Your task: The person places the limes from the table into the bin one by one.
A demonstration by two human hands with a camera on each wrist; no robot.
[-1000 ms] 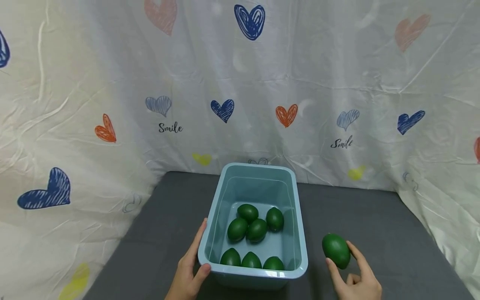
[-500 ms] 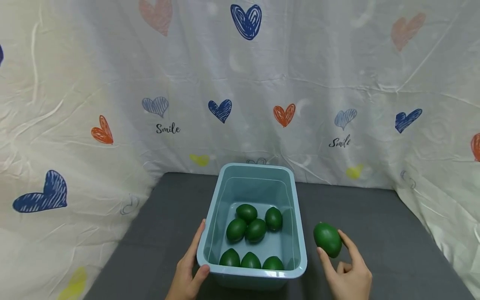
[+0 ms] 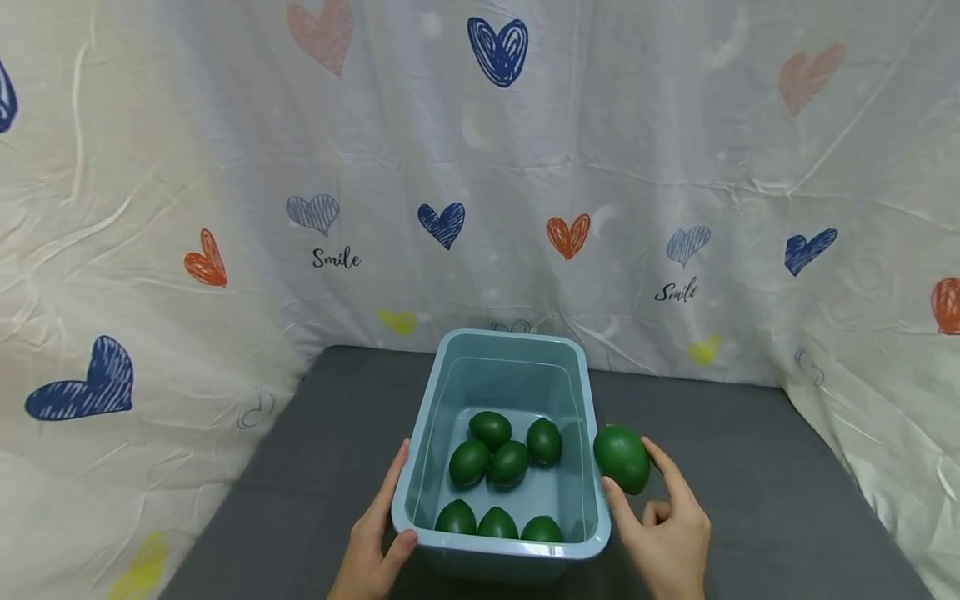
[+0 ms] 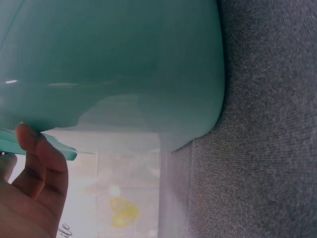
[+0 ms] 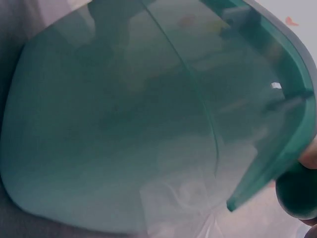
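Note:
A light-blue plastic bin (image 3: 504, 550) stands on the dark table, with several dark green oval fruits (image 3: 507, 463) lying inside on its floor. My left hand (image 3: 371, 542) holds the bin's near left corner, thumb on the front rim and fingers along the left side. In the left wrist view, the fingers (image 4: 49, 153) bend at the rim. My right hand (image 3: 667, 525) pinches another dark green oval fruit (image 3: 622, 459) between thumb and fingertips, right at the bin's right rim. The right wrist view catches part of this fruit (image 5: 297, 191) beside the rim (image 5: 277, 163).
Dark grey cloth (image 3: 720, 467) covers the table around the bin. Behind and at the sides hangs a white curtain (image 3: 510, 175) printed with hearts and the word Smile.
My right hand has carried its green fruit leftward and slightly up, from out over the table to the bin's right rim. The left hand keeps its hold on the bin.

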